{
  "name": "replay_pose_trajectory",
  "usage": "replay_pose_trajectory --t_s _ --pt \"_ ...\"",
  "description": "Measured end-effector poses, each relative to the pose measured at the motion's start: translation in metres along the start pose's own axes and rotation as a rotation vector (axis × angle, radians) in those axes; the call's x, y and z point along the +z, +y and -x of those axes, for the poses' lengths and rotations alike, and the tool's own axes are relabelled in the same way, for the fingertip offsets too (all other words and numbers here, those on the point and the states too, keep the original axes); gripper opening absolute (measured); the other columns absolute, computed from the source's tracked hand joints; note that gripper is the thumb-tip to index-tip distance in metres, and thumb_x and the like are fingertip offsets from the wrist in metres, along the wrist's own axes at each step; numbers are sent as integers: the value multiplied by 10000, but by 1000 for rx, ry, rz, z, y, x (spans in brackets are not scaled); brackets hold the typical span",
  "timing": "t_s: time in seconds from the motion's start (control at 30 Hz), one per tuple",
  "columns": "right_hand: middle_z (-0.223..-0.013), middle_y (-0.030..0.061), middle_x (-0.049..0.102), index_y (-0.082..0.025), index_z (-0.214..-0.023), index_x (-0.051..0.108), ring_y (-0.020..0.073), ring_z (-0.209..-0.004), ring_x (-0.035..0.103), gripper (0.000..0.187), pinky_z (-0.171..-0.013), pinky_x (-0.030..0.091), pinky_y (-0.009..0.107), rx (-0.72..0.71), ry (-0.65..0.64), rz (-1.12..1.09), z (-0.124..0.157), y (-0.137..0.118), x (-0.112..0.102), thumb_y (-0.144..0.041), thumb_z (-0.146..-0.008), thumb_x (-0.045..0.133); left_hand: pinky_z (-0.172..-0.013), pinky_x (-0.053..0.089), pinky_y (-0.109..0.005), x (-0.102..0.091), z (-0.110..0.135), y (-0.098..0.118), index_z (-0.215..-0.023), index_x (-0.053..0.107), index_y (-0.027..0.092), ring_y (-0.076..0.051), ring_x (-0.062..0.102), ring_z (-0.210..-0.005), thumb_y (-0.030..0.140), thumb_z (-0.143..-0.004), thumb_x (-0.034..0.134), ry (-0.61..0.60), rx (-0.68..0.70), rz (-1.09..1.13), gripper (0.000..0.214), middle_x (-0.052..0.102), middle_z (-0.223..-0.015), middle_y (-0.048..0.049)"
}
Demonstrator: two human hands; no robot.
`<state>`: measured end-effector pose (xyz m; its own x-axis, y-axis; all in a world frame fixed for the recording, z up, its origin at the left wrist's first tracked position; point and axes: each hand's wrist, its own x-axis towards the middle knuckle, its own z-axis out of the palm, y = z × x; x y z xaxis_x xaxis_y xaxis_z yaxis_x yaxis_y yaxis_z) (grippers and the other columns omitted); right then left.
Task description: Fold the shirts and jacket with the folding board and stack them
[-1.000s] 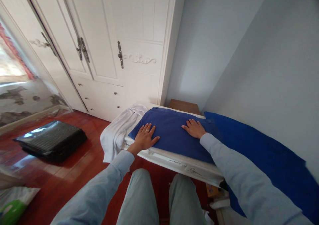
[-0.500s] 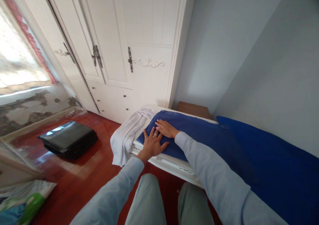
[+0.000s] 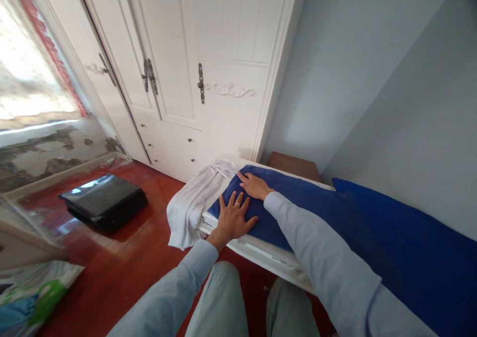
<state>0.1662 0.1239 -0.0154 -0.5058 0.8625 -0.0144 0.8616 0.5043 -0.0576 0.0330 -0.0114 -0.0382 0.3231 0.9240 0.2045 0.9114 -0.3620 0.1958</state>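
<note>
A dark blue cloth garment (image 3: 298, 193) with a button lies spread along a white piece of furniture (image 3: 257, 250) with carved edging. My left hand (image 3: 234, 216), wearing a ring, rests flat on its near left part with the fingers spread. Just beyond it, my right hand (image 3: 255, 185) touches the cloth near its far left corner, fingers stretched out. Left of both hands a crumpled white cloth (image 3: 188, 205) hangs over the end of the furniture. The blue fabric runs on to the right, partly hidden behind my right sleeve.
A white wardrobe (image 3: 231, 118) with dark handles stands at the back. On the red floor to the left is a black, shiny-topped case (image 3: 104, 203). A plastic bag (image 3: 48, 290) lies at lower left. A brown wooden box-like piece (image 3: 294, 166) sits by the grey wall.
My hands have moved apart a little: the right hand reaches farther toward the cloth's far corner, while the left lies closer to me. The view has shifted slightly.
</note>
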Motion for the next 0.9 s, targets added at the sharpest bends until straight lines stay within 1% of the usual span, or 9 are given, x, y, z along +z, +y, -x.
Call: replay_pose_trajectory --t_s 0.07,0.1,0.17,0.23,0.33,0.4,0.53,0.73,0.9 --pt "-1572 140 335 -293 -1598 301 265 -1369 487 586 -1115 427 387 -144 55 21 -2 -10 -2 -229 -1024 400 -1133 109 -764 -1 0 0 -1529 416 232 -414 252 -1488 678 -940 390 4 8 1 739 397 -1580 -154" --pt "-1579 125 330 -279 -1572 367 250 -1393 460 558 -1142 400 370 -241 87 21 -3 -14 -3 -208 -1020 410 -1130 120 -765 -1 0 0 -1520 430 234 -416 259 -1483 677 -938 396 11 14 0 732 416 -1567 -156" --pt "-1551 120 385 -202 -1483 508 228 -1427 413 463 -1191 338 352 -411 137 6 -7 -22 -2 -251 -1028 438 -1131 134 -762 -2 0 0 -1484 477 237 -416 279 -1472 675 -935 411 26 20 -4 706 461 -1530 -158" --pt "-1460 133 500 -136 -1357 622 212 -1382 459 402 -1191 333 337 -502 140 -2 -12 -24 -1 -301 -1022 474 -1136 130 -759 -2 0 0 -1465 500 240 -415 299 -1459 672 -933 422 35 19 0 690 492 -1502 -161" --pt "-1276 131 636 -124 -1170 723 189 -1242 565 294 -1136 385 321 -575 78 41 -17 -18 -2 -238 -982 527 -1136 113 -765 -3 0 1 -1494 463 232 -412 293 -1462 666 -932 434 36 11 17 710 482 -1512 -165" --pt "-1184 129 675 -124 -1111 743 177 -1176 597 273 -1104 405 314 -588 53 76 -17 -11 -2 -180 -963 520 -1133 105 -770 -3 0 1 -1507 444 220 -411 278 -1471 666 -930 437 32 11 27 729 461 -1531 -167" --pt "-1150 125 690 -126 -1154 735 161 -1132 617 319 -1061 429 286 -523 54 84 -14 -3 -4 -145 -955 487 -1131 104 -771 -1 0 1 -1515 430 217 -407 280 -1474 671 -927 431 27 10 35 742 445 -1543 -173" --pt "-1184 98 680 -167 -1192 733 168 -1108 628 351 -987 456 251 -410 -14 126 -14 -14 -12 -139 -951 480 -1140 95 -762 2 1 0 -1500 454 225 -401 288 -1471 677 -920 436 41 5 35 737 419 -1562 -165" --pt "-1207 94 649 -208 -1237 701 175 -1098 617 325 -937 462 240 -353 4 183 -15 -24 -12 -218 -993 486 -1136 75 -770 2 1 0 -1501 455 222 -411 292 -1467 679 -916 439 50 3 51 743 452 -1537 -168"
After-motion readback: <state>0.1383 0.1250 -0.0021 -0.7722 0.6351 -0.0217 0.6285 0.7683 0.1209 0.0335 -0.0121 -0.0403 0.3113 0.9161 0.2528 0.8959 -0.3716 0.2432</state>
